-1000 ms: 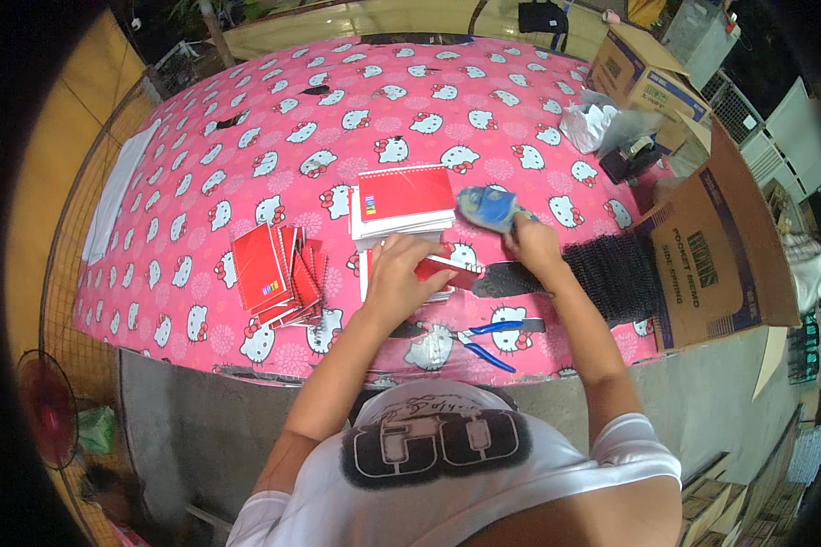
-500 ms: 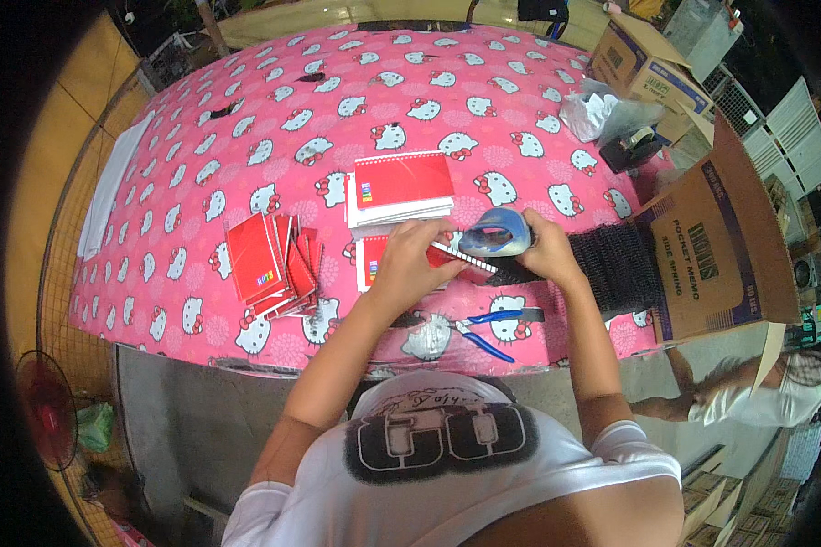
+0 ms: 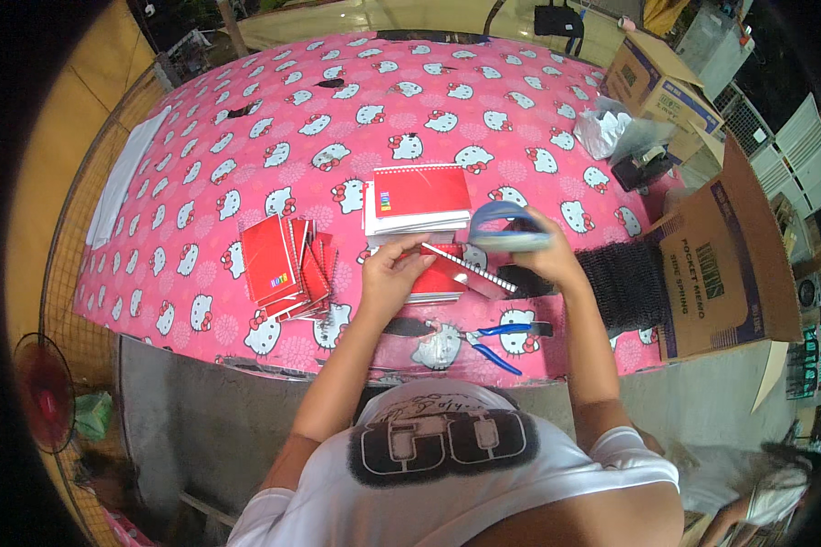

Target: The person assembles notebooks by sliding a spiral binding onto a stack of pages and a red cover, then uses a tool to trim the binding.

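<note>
My left hand (image 3: 394,275) pinches the left end of a small red notebook (image 3: 456,260), tilted so its white edge with a row of holes faces up. Under it lie more red notebooks (image 3: 433,297). In my right hand (image 3: 549,260) is a blue and grey ring-shaped thing (image 3: 513,241), smeared by motion, just above the notebook's right end. Directly behind stands a neat stack of red-covered notebooks (image 3: 420,193). Pliers with blue handles (image 3: 494,351) rest on the table in front of my hands. A dark thing (image 3: 527,284) beneath my right hand is partly hidden.
Loosely piled red notebooks (image 3: 278,264) lie to the left on the pink patterned tablecloth (image 3: 201,191). Black spiral coils (image 3: 622,278) spread beside an open cardboard box (image 3: 716,264) at right. Farther back are plastic bags (image 3: 604,132) and another box (image 3: 657,82).
The ring-shaped thing in my right hand has tilted and shifted slightly. My left hand keeps its pinch on the notebook. The person at the right has moved lower in view.
</note>
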Motion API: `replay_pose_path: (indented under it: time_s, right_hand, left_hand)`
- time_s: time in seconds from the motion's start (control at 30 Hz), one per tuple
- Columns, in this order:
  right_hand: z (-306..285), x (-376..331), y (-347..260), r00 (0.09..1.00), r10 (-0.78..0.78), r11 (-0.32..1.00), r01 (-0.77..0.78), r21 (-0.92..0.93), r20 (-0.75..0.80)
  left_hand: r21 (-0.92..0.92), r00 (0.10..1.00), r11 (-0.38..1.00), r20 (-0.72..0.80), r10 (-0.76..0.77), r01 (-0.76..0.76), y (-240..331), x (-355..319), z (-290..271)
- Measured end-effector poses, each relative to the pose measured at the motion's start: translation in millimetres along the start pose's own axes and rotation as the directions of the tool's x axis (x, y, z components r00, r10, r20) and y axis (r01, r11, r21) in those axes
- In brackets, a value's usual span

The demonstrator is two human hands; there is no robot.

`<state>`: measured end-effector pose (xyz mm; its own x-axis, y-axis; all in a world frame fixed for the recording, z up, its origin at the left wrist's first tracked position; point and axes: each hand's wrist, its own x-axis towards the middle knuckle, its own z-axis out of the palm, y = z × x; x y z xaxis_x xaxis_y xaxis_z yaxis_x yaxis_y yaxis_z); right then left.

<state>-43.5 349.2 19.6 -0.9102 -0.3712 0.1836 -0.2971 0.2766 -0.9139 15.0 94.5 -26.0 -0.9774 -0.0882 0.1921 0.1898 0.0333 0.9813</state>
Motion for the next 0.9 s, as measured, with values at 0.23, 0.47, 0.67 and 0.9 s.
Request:
replay_pose_path:
  time_s: [0.23, 0.47, 0.67, 0.9]
  right_hand:
    - [12.2, -1.6, -15.0, 0.998, -0.040, 0.985, 0.047, 0.163, -0.041]
    - [9.8, 6.4, -13.1, 0.990, -0.084, 0.994, 0.091, -0.055, 0.118]
    - [-4.9, -0.7, 1.6, 0.954, 0.002, 0.999, 0.014, 0.051, -0.299]
    - [-1.1, -9.8, 62.5, 0.932, -0.041, 0.604, -0.265, -0.752, -0.361]
  left_hand:
    - [0.174, 0.993, 0.981, 0.095, 0.070, -0.086, 3.7, 7.9, -11.7]
    - [0.097, 0.994, 0.995, 0.109, -0.008, -0.002, 5.9, 9.4, -1.7]
    - [-0.098, 0.978, 0.984, 0.157, -0.135, 0.151, -1.3, 9.4, -9.8]
    - [-0.286, 0.982, 0.953, 0.125, 0.141, -0.100, 35.3, 7.1, 14.6]
